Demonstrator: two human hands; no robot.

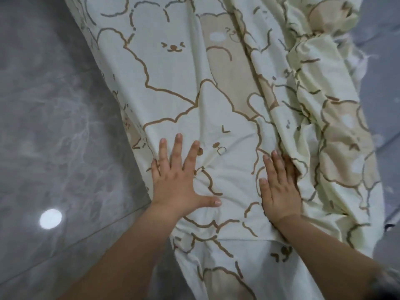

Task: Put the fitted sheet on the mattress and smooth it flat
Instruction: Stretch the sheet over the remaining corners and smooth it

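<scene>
A cream fitted sheet (pixel 186 68) printed with brown bear outlines covers the left part of the mattress, fairly flat there. To the right it lies bunched in long folds (pixel 320 131). My left hand (pixel 177 180) presses flat on the sheet near the mattress's left edge, fingers spread. Beside the first fold, my right hand (pixel 279 187) lies flat on the sheet with straight fingers, its outer fingers partly hidden under the fold. The grey-blue mattress (pixel 381 68) shows bare at the right.
A glossy grey marbled floor (pixel 54 126) fills the left side, with a bright lamp reflection (pixel 50 218) on it. The sheet hangs over the near end of the bed between my forearms.
</scene>
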